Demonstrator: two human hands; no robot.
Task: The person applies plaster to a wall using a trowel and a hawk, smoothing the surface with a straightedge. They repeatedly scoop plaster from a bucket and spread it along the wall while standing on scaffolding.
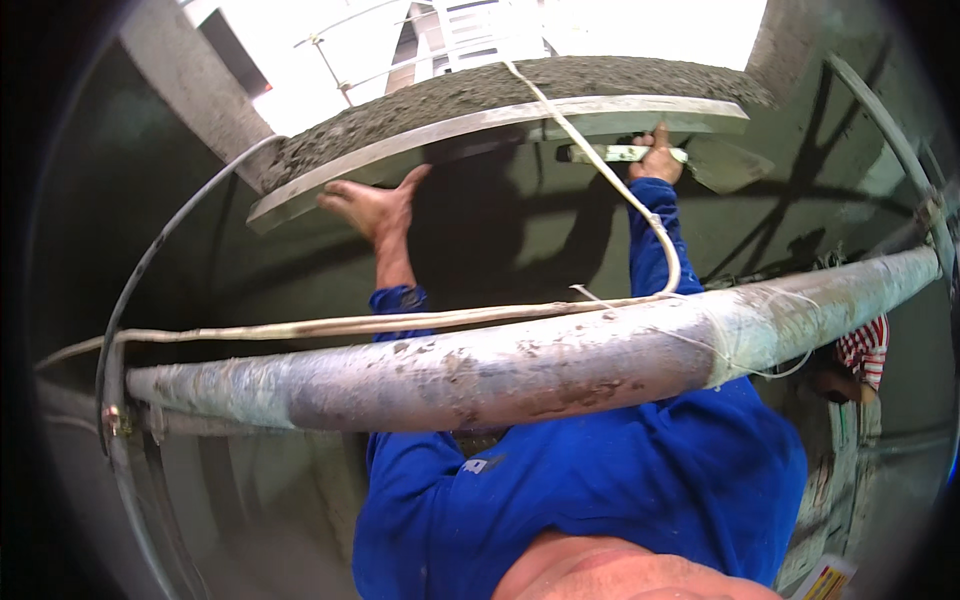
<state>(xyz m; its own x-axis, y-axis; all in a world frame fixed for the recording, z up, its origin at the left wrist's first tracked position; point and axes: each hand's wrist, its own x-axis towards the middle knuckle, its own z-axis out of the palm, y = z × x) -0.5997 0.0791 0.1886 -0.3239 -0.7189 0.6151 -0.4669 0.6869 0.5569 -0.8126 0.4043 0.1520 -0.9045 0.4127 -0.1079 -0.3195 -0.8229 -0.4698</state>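
A long metal straightedge (420, 145) lies along the lower edge of a rough mortar-covered sill (440, 103). Beneath its left part, my left hand (372, 208) has its fingers spread and its thumb out, with the fingertips touching the bar. My right hand (655, 163) is closed around the pale, mortar-smeared handle of a trowel (728, 165), whose grey blade points right. One finger of that hand reaches up to the straightedge's right part. The palm sides of both hands are hidden.
A thick mortar-stained pipe (500, 375) crosses in front of my chest, over both arms. A pale cord (590, 150) hangs from the sill opening to the pipe. Thin metal poles (890, 125) stand at the sides. Someone in a striped red-and-white sleeve (868, 350) is lower right.
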